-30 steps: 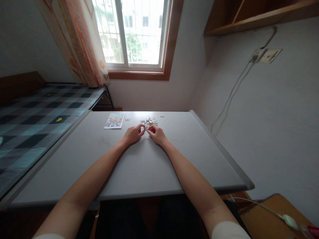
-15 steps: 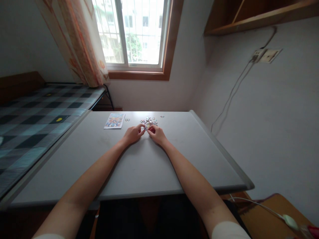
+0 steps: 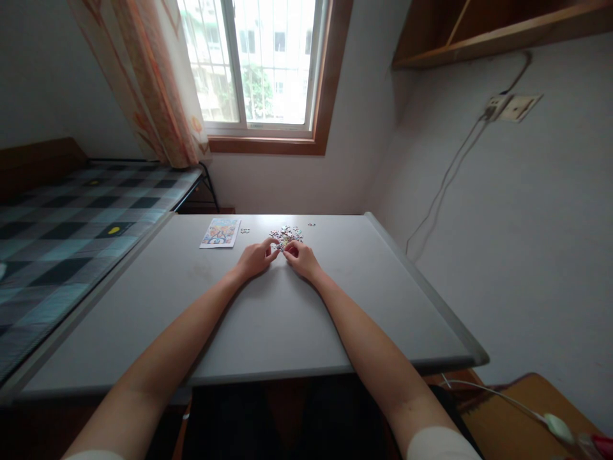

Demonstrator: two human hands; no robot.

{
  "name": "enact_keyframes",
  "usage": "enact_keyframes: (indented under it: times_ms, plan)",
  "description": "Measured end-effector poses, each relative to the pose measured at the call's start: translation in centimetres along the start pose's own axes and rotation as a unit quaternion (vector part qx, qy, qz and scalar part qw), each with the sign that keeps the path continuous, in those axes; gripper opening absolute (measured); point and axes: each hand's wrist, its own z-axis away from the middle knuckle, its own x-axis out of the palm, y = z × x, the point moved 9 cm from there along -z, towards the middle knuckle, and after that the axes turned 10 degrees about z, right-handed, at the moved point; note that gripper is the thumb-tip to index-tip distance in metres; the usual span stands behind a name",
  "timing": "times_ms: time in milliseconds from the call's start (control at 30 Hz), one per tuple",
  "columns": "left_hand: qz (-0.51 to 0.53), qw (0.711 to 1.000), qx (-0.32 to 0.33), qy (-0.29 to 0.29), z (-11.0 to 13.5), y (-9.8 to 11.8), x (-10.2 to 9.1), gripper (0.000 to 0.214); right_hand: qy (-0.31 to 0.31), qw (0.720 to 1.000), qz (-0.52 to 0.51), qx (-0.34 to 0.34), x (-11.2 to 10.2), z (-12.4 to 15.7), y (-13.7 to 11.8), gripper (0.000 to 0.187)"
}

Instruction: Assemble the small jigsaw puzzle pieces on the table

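A loose heap of small jigsaw puzzle pieces (image 3: 288,232) lies toward the far side of the table. At its near edge my left hand (image 3: 257,257) is closed in a pinch, thumb and forefinger meeting on a puzzle piece. Just to the right, my right hand (image 3: 301,259) is also closed, its fingertips on a puzzle piece close to the left ones. The pieces are tiny here, and the fingers partly cover them. Left of the heap lie a few separate pieces (image 3: 245,231) beside a printed picture sheet (image 3: 220,233). Another small group (image 3: 311,225) lies behind on the right.
The grey-white table (image 3: 282,319) has a raised rim along its right side. A bed with a checked cover (image 3: 96,211) stands on the left. A cable (image 3: 443,182) hangs from the wall socket on the right, and a wooden stool (image 3: 522,415) stands below.
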Motion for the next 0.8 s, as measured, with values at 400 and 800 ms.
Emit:
enact_keyframes:
  times_ms: [400,800]
  plan:
    - [-0.01,1.0,-0.007,0.003,0.05,-0.2,-0.05,0.031,-0.001,1.0,0.002,0.001,-0.22,0.07,-0.33,0.004]
    - [-0.026,1.0,-0.007,-0.009,-0.05,-0.53,0.18,0.034,0.001,1.0,-0.002,-0.003,-0.03,0.0,-0.08,0.006]
